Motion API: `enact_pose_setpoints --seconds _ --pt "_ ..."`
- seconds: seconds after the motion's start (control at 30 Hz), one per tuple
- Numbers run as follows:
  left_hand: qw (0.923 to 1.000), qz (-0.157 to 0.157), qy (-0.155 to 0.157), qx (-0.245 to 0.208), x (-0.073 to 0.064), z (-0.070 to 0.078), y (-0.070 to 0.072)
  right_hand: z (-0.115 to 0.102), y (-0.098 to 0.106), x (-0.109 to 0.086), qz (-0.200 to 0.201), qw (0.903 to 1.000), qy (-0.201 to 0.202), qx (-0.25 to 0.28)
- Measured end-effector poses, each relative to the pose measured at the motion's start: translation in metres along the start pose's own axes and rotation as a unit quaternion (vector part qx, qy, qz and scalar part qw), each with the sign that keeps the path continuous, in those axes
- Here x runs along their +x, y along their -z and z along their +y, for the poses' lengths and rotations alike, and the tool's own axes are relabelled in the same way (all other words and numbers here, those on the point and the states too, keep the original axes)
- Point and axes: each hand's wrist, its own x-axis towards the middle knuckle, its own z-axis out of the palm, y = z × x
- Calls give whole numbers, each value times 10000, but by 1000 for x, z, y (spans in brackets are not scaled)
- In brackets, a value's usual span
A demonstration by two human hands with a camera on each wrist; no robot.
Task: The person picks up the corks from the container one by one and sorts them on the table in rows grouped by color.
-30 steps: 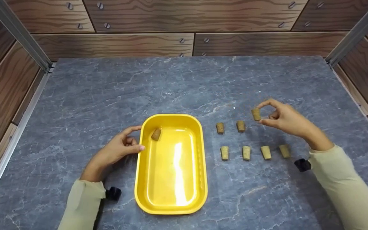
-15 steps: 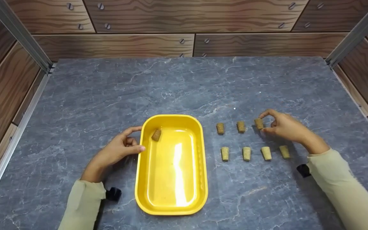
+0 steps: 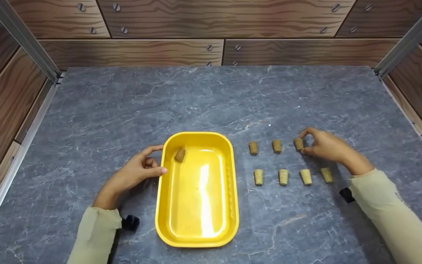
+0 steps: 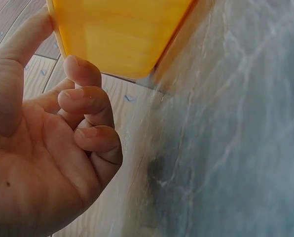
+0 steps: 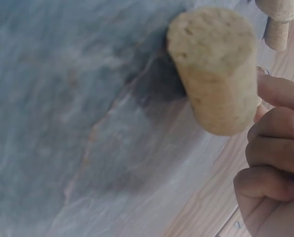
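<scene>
In the head view, my right hand (image 3: 328,148) pinches a dark brown cork stopper (image 3: 298,144) between thumb and index finger, at the right end of a row with two more brown corks (image 3: 277,146). Nearer to me runs a second row of several paler corks (image 3: 306,177). One of these light corks (image 5: 216,74) looms large in the right wrist view, beside my curled fingers. My left hand (image 3: 134,170) holds the left side of a yellow tray (image 3: 234,190), thumb at the rim. The left wrist view has the other fingers (image 4: 95,103) curled beneath the tray's edge.
Inside the tray, a brown cork (image 3: 180,155) lies near the upper left corner. The grey marbled tabletop (image 3: 181,99) is bounded by wood-patterned panels (image 3: 167,51) behind and at both sides. Metal posts (image 3: 31,44) stand at the back corners.
My right hand has come down and toward me with the brown cork, bringing it to the right end of the brown row. The left hand and tray stay in place.
</scene>
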Motion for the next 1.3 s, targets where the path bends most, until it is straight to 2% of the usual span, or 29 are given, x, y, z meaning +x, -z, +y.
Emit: enact_pose_setpoints --seconds 0.2,0.4,0.7,0.97,1.13,1.3 --pt "10000 12 25 -14 0 0 -1 1 1 -2 -22 10000 74 21" --pt "10000 27 33 -40 0 0 -1 1 9 -9 -67 9994 -54 330" --pt "10000 34 90 -15 0 0 0 -7 25 -26 391 9940 -40 1017" --pt "9999 84 115 -20 -1 -1 0 -35 20 -28 636 9842 427 1599" --pt "9999 93 77 4 -1 0 0 -58 14 -23 593 9786 778 1813" --pt "9999 95 78 33 0 0 -1 -77 10 -15 486 9761 942 1896"
